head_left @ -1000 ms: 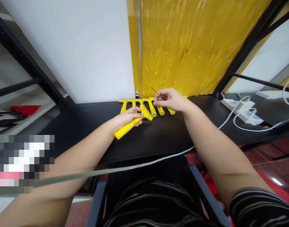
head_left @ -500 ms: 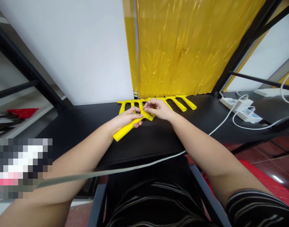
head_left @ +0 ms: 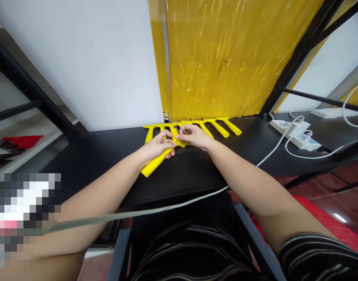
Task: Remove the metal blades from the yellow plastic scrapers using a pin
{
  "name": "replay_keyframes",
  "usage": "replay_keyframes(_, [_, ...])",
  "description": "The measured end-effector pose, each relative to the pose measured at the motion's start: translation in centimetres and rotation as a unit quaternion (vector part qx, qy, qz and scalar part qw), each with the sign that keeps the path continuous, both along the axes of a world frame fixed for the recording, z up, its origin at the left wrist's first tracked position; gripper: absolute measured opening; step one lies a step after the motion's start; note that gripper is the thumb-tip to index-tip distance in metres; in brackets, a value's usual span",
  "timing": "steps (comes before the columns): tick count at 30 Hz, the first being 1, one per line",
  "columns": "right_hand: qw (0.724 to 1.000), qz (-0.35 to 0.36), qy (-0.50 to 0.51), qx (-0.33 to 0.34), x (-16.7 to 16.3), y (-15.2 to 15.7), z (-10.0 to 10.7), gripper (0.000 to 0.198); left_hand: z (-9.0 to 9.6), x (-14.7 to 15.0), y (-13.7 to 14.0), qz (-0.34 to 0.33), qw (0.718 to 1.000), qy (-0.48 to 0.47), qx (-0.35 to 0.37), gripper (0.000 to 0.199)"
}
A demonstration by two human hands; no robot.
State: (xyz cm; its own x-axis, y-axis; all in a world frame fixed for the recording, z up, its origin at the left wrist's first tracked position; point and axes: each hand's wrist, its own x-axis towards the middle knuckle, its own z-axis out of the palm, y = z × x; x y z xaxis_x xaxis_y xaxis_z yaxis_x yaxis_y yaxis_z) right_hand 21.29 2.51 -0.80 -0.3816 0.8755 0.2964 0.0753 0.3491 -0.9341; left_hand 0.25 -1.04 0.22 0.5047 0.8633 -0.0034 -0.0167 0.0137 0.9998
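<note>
My left hand (head_left: 160,145) is closed round a yellow T-shaped plastic handle (head_left: 154,164), its hollow-looking grip end pointing down left towards me. At the handle's head, the fingers of my right hand (head_left: 195,137) are pinched on a thin dark metal rod (head_left: 178,125), whose one end sticks out up and to the left. The right fingers hide the rod's other end and part of the handle's head. Behind both hands, several similar yellow handles (head_left: 219,128) lie in a row along the back of the black table (head_left: 193,171).
A white panel (head_left: 108,58) and a yellow film-covered panel (head_left: 231,62) rise behind the table. White power strips (head_left: 304,139) sit at the right. A white cable (head_left: 185,203) crosses in front of me. Black frame posts (head_left: 298,58) stand at the sides.
The head of the held handle has turned slightly, and my right hand has shifted a little with the rod. Both hands keep their hold. The whole view has moved slightly.
</note>
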Motion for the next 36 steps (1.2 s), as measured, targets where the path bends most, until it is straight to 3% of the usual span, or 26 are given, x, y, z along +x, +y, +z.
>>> replay_keyframes(3, [0.997,0.004,0.016,-0.079,-0.1,-0.4,0.2,0.048,-0.1,0.0,0.2,-0.006,1.000,-0.003,-0.018,0.048])
replay_keyframes(7, [0.996,-0.008,0.043,-0.084,-0.2,-0.3,0.2,0.048,-0.3,0.3,0.8,0.023,0.998,-0.022,-0.059,0.047])
replay_keyframes(10, [0.998,-0.053,0.019,-0.042,0.3,0.3,0.0,0.034,0.0,0.3,1.1,0.070,0.993,-0.037,-0.092,0.044])
replay_keyframes(13, [0.993,-0.087,-0.051,0.058,1.4,0.9,-0.1,0.017,0.5,0.2,1.1,0.135,0.987,-0.052,-0.073,0.041])
replay_keyframes(16, [0.977,-0.082,-0.137,0.138,2.4,0.8,0.1,0.018,0.9,0.0,1.1,0.183,0.980,-0.071,-0.019,0.040])
replay_keyframes(19, [0.961,-0.082,-0.195,0.177,2.6,0.3,0.4,0.023,1.0,-0.2,1.1,0.197,0.978,-0.069,0.009,0.039])
replay_keyframes(24, [0.954,-0.103,-0.212,0.188,2.1,-0.2,0.7,0.025,1.0,-0.2,1.0,0.186,0.980,-0.063,0.023,0.041])
replay_keyframes(36, [0.966,-0.102,-0.180,0.153,2.0,0.2,0.1,0.015,0.5,-0.3,1.0,0.168,0.983,-0.038,0.068,0.035])
